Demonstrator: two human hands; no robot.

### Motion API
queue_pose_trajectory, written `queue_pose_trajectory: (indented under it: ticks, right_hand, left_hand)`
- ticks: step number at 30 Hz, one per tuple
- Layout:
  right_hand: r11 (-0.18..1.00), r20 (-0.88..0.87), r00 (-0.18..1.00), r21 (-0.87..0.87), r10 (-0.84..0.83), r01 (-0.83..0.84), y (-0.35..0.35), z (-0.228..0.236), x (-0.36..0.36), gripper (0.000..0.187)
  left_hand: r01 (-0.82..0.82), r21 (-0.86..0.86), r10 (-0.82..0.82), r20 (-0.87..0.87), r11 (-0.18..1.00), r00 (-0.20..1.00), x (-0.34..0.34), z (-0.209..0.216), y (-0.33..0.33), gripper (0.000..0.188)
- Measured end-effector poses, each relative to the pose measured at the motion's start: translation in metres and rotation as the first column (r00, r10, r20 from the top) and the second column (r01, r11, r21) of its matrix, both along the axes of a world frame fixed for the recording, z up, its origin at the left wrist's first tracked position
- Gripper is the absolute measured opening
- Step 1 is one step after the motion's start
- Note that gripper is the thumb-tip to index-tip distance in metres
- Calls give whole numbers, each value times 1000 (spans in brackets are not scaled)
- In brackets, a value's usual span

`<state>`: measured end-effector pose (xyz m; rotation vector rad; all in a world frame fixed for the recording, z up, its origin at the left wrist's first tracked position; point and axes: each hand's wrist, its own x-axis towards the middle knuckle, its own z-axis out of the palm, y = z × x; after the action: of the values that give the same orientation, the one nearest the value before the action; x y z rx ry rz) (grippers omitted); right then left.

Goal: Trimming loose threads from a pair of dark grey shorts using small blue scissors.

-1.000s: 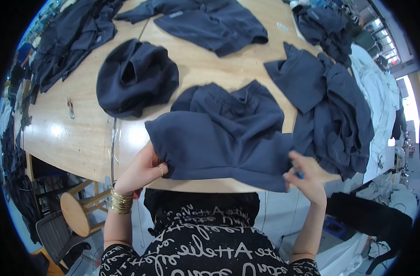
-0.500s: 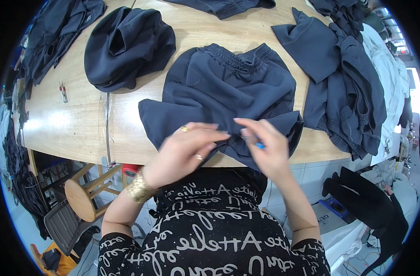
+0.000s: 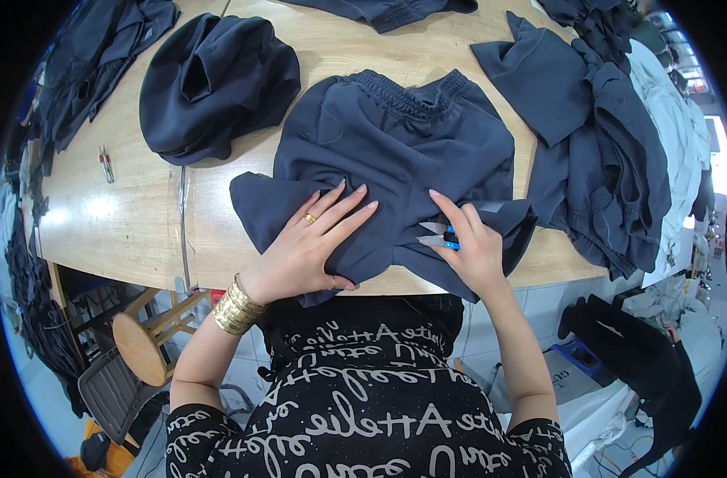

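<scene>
Creased navy shorts [image 3: 403, 159], puckered waistband [image 3: 411, 111]; pointed metal snips [image 3: 450, 237].

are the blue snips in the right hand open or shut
Open: the snips in the right hand show two blades spread apart, with a gap between the tips.

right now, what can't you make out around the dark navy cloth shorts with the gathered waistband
Head view:
Blue-and-black metal snips: grip partly hidden by the right hand.
Shorts: underside hidden by their upper layer.
Dark navy garment: far part cut off by the top edge.
</scene>
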<state>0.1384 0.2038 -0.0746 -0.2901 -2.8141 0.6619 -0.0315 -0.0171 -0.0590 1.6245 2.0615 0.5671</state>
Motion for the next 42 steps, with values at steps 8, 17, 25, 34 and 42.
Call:
queue_pose_trajectory:
  ticks: [8,17,25,34,42]
  right_hand:
    - [995,-82,993,-66,-80,75,-8,4,-5,63]
    - [971,-53,975,88,-218,222,11,-8,6,55]
    - [965,-69,975,147,-211,219,13,-11,4,50]
    - [976,3,977,-55,-212,211,9,4,9,50]
    - [961,-147,972,-232,-186,149,-7,34,-2,41]
  left_hand:
    - [63,164,-70,36,984,997,35,0,12,61]
    - [172,31,-172,-5,985,985,43,-14,4,60]
    - [196,79,-197,6,977,980,37,-18,-1,52]
    - [96,131,-125,243,987,962,6,36,10,36]
    - [-211,462,223,30,861,974,-63,44,116,37]
